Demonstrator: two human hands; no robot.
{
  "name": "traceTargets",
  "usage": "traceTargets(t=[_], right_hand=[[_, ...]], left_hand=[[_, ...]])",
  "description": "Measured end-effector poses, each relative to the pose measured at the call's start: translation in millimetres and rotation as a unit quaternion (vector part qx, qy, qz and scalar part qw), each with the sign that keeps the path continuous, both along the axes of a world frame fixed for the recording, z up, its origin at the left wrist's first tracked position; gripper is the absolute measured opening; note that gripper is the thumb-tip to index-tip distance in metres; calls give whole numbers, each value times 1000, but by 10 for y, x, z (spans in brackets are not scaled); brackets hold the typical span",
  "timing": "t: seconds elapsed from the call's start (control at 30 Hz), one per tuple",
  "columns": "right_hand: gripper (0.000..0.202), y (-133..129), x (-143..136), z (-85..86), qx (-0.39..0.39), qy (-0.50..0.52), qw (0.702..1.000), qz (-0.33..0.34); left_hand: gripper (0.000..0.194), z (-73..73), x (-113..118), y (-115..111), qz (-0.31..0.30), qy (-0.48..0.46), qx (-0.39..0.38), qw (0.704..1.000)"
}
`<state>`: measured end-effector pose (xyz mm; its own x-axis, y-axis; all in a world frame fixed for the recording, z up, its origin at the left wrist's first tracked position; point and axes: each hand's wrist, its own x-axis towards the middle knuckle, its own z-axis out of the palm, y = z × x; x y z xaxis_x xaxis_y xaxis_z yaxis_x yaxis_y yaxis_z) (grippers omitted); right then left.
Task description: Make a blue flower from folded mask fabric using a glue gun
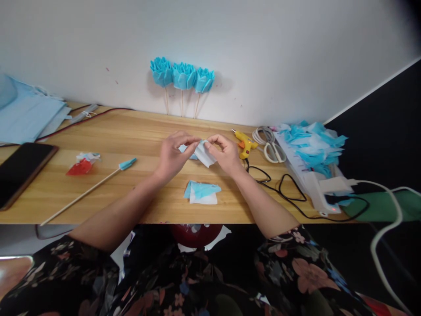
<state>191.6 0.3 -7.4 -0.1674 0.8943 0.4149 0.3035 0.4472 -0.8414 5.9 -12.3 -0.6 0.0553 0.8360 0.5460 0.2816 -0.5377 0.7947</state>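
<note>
In the head view, the two bare hands work close together above the middle of the bench [131, 131]. The left hand [176, 153] has its thumb and first finger pressed together at the upper edge of a piece [205, 157], which is white with a little blue at the top. The right hand [225, 153] is pinching the same piece from its other side, so the fingers of both hands are grasping it, and the white part hangs down between them. Something pale blue shows just beside the piece, near the left fingers; I cannot tell if it is a part of it. Below the hands, nearer to the person, a blue and white scrap [202, 193] lies flat on the bench. To the left lies a stick [88, 189] with a blue tip, then a red packet [81, 166] and a dark phone [26, 169], and behind these, a pile of masks [29, 112]. Three blue flowers [184, 75] on thin stems lean against the wall [263, 57]. To the right of the hands there is a yellow glue gun [246, 144] with a black cord, and next to it the scissors [275, 152]. Further right, blue and white cuttings [314, 142] are heaped, and in front of them is a white power strip [317, 193] with a red light.
</note>
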Motion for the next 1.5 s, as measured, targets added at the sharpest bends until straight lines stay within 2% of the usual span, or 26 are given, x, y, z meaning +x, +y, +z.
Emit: traceTargets(t=[0.3, 0.93, 1.1, 1.27, 1.4, 1.5], right_hand=[[15, 4, 6, -12, 20, -4, 1000, 13], [13, 2, -3, -6, 16, -4, 1000, 19], [28, 7, 10, -27, -44, 26, 998, 38], [43, 30, 26, -62, -97, 45, 992, 71], [46, 29, 25, -48, -101, 47, 991, 75], [39, 24, 24, -34, -72, 32, 994, 69]], left_hand=[[11, -66, -22, 54, -10, 37, 26, 999], [12, -18, -12, 32, -18, 54, -1, 998], [10, -14, -15, 48, -16, 5, -70, 997], [10, -91, -29, 121, -28, -59, -123, 990], [8, -116, -27, 140, -47, -63, -123, 989], [9, -98, -18, 118, -47, -60, -117, 990]])
